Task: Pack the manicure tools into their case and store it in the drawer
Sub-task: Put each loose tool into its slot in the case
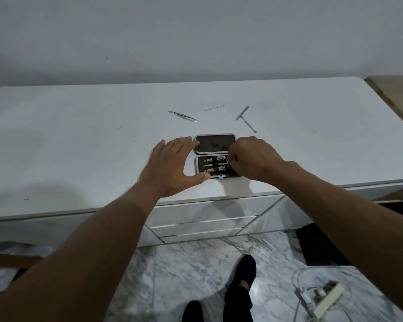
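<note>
On the white dresser top [79,135], near its front edge: manicure case [215,147] lying open and flat, lid half away from the person, tray half toward them. Tray holds two nail clippers [215,160] under a dark strap, with a thinner tool between them. Left hand [170,166] is spread, fingers straight; fingertips touch the lid's left edge and the thumb presses the tray's front-left corner. Right hand [251,159] sits over the tray's right end with fingers curled tight; can't tell what they pinch, if anything, as the knuckles hide it. Loose on the top behind the case, apart from it: tweezers [181,116] back-left, thin probe [214,108] centre-back, flat file [242,113] and cuticle pusher [249,126] back-right, those two touching end to end. Drawers [200,212] below the case are closed. Power strip [326,298] with cable lies on the marble floor, lower right.
</note>
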A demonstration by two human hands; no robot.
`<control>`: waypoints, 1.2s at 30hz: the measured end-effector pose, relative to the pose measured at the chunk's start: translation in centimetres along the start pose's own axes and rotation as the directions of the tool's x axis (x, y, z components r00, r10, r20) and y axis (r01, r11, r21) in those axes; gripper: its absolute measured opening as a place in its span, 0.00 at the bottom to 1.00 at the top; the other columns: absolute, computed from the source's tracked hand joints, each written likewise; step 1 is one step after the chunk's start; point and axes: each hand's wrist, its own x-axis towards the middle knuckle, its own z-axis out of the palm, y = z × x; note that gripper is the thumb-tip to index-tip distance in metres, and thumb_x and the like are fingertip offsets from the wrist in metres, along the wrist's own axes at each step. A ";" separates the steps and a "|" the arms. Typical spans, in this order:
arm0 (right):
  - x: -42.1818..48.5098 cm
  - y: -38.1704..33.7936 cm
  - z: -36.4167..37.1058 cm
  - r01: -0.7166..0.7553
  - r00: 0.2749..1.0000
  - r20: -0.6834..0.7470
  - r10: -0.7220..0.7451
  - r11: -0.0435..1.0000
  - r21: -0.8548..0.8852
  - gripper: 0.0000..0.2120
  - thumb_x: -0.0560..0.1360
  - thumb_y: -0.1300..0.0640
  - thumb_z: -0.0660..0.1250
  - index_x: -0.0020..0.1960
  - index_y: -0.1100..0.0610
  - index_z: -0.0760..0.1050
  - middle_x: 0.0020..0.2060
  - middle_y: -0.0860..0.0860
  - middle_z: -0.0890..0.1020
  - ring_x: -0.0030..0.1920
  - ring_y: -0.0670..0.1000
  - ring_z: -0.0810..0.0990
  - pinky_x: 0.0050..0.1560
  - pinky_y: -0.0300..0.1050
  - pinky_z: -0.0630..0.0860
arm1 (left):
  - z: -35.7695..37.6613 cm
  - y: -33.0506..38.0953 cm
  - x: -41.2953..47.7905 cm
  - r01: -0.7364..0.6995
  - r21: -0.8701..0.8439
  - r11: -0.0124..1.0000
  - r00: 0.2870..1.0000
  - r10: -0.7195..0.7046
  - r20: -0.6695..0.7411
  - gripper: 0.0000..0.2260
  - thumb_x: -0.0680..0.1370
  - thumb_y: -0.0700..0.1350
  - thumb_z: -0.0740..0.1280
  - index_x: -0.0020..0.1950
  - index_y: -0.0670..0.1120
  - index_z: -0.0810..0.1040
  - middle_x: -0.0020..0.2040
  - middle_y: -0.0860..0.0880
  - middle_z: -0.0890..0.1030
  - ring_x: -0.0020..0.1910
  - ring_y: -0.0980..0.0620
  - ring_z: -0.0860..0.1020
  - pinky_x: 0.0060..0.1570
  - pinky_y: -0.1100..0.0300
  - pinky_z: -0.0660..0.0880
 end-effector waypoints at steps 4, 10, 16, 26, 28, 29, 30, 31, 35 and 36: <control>0.3 -0.2 0.1 0.012 1.000 0.006 -0.013 1.000 0.018 0.09 0.71 0.63 0.63 0.43 0.56 0.82 0.43 0.58 0.84 0.44 0.62 0.81 0.44 0.49 0.80 | 0.0 0.0 0.0 0.000 0.007 1.000 1.000 0.000 0.000 0.38 0.71 0.75 0.58 0.74 0.54 0.62 0.76 0.52 0.65 0.75 0.52 0.61 0.75 0.44 0.54; 0.4 -0.3 0.3 0.012 1.000 0.012 -0.013 1.000 0.021 0.09 0.71 0.62 0.63 0.44 0.56 0.82 0.43 0.58 0.84 0.44 0.62 0.81 0.44 0.50 0.80 | 0.0 0.0 0.0 -0.002 -0.002 1.000 1.000 0.002 -0.004 0.38 0.71 0.75 0.58 0.74 0.54 0.62 0.76 0.52 0.65 0.75 0.52 0.62 0.75 0.44 0.55; 0.5 0.0 0.4 0.009 1.000 0.024 -0.010 1.000 0.016 0.09 0.71 0.62 0.63 0.44 0.55 0.82 0.43 0.57 0.84 0.44 0.62 0.81 0.43 0.49 0.80 | 0.0 0.0 0.0 0.002 -0.001 1.000 1.000 -0.002 0.001 0.38 0.70 0.75 0.58 0.74 0.54 0.62 0.76 0.52 0.65 0.75 0.52 0.62 0.75 0.44 0.55; 1.1 1.1 -0.8 -0.005 0.999 0.032 0.005 1.000 0.011 0.08 0.71 0.58 0.63 0.43 0.53 0.81 0.42 0.54 0.85 0.44 0.60 0.81 0.44 0.49 0.79 | -0.1 -0.2 0.1 0.001 0.014 1.000 0.999 -0.001 0.037 0.38 0.72 0.76 0.53 0.76 0.56 0.59 0.77 0.52 0.63 0.76 0.52 0.59 0.76 0.44 0.53; 1.8 1.6 -1.4 -0.015 1.000 0.026 0.015 1.000 0.003 0.08 0.71 0.59 0.63 0.42 0.53 0.81 0.41 0.54 0.85 0.44 0.59 0.81 0.43 0.49 0.79 | -0.1 -0.2 0.1 0.000 0.008 1.000 0.999 0.000 0.034 0.38 0.72 0.75 0.53 0.76 0.56 0.60 0.77 0.52 0.63 0.76 0.52 0.59 0.76 0.44 0.53; 2.2 1.8 -1.6 -0.019 0.999 0.028 0.019 1.000 0.001 0.08 0.71 0.59 0.62 0.42 0.53 0.81 0.41 0.54 0.85 0.43 0.59 0.81 0.43 0.49 0.79 | -0.1 -0.2 0.0 -0.001 0.009 1.000 0.999 0.001 0.035 0.37 0.72 0.74 0.54 0.76 0.56 0.60 0.77 0.52 0.63 0.76 0.52 0.59 0.76 0.44 0.53; 2.7 2.0 -1.9 -0.024 0.999 0.027 0.024 1.000 0.000 0.08 0.71 0.59 0.62 0.43 0.54 0.81 0.41 0.54 0.85 0.43 0.60 0.81 0.43 0.50 0.80 | -0.2 -0.2 0.0 0.000 0.010 1.000 0.999 0.000 0.037 0.37 0.72 0.74 0.54 0.76 0.56 0.60 0.77 0.52 0.63 0.76 0.52 0.59 0.76 0.44 0.53; 3.3 2.3 -2.0 -0.032 0.999 0.022 0.032 0.999 -0.002 0.08 0.71 0.59 0.62 0.43 0.54 0.81 0.41 0.55 0.85 0.43 0.60 0.82 0.44 0.51 0.80 | -0.2 -0.2 0.0 0.002 0.010 1.000 0.999 -0.002 0.041 0.37 0.73 0.74 0.54 0.76 0.56 0.60 0.77 0.52 0.63 0.76 0.52 0.59 0.76 0.44 0.53; 6.2 3.0 -2.3 -0.042 0.999 0.015 0.042 0.999 -0.010 0.09 0.71 0.61 0.63 0.46 0.57 0.81 0.43 0.57 0.85 0.44 0.61 0.82 0.46 0.54 0.81 | -0.3 -0.1 0.2 0.013 0.006 1.000 0.998 -0.013 0.068 0.38 0.72 0.75 0.54 0.76 0.56 0.59 0.78 0.52 0.62 0.77 0.52 0.58 0.76 0.43 0.52; 7.0 3.1 -2.3 -0.041 0.999 0.022 0.041 0.999 -0.017 0.10 0.71 0.62 0.63 0.47 0.57 0.81 0.44 0.57 0.85 0.45 0.61 0.82 0.47 0.54 0.81 | -0.3 -0.1 0.2 0.015 0.008 1.000 0.997 -0.016 0.074 0.38 0.72 0.75 0.53 0.76 0.56 0.59 0.78 0.52 0.62 0.77 0.52 0.58 0.76 0.43 0.52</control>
